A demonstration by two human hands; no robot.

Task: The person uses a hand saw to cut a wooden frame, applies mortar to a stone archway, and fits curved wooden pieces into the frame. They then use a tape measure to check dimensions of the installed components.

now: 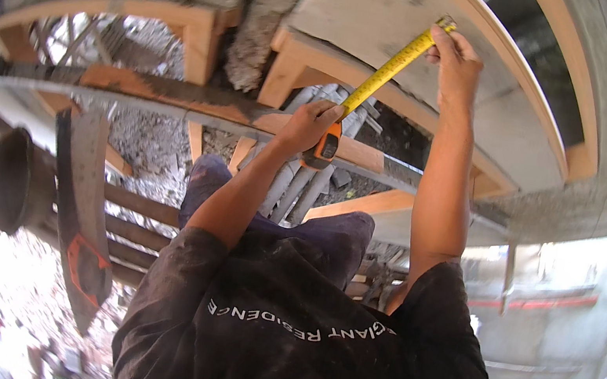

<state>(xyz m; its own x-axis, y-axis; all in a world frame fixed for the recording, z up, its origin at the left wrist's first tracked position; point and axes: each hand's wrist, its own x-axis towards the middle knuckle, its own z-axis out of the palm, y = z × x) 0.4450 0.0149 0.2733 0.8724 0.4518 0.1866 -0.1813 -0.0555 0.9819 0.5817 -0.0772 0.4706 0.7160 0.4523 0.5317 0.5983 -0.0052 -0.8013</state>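
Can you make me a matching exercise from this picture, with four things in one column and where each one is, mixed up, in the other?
Things:
1. left hand
2. right hand
3. handsaw
4. dark bucket

Places:
A. far left, beside the saw
B. pinning the yellow tape's end on the board
C. gripping the orange tape measure case
D. lying across the wooden slats

Pairs: 1-C, 2-B, 3-D, 4-A

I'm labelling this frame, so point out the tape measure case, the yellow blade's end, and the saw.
tape measure case (323, 147), head view, orange body.
yellow blade (442, 26), head view, tip.
saw (83, 202), head view, blade middle.
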